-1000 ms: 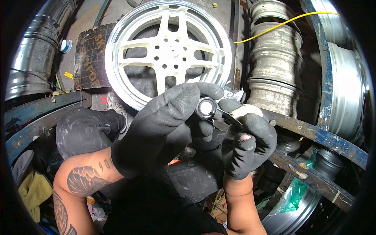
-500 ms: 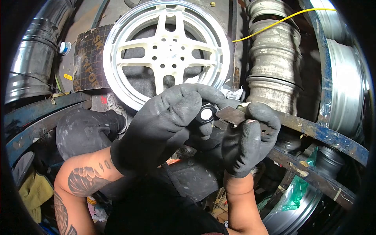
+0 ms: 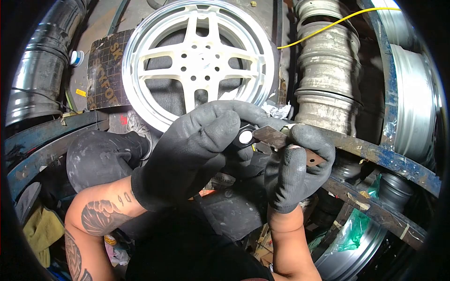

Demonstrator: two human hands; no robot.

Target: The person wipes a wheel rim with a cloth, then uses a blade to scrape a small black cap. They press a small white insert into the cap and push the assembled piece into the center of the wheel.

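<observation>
Up front, white wheel (image 3: 202,63): spoked face toward camera.
Left hand (image 3: 187,145): fingers grasping black round piece (image 3: 245,137).
Right hand (image 3: 300,173): thumb and fingers pinching metal blade (image 3: 271,137).
Metal blade: now turned broad face to view, so tip looks lined up with rim; contact unclear.
Black round piece: between hands, pale centre facing camera.

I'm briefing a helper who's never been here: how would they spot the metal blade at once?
From the big white-spoked wheel, look down the picture to the gloved right hand. It pinches the blade, whose tip points at a small black piece in the left hand. That piece has a round white face; the blade is flat, brownish-grey, with a hole through it.
</observation>
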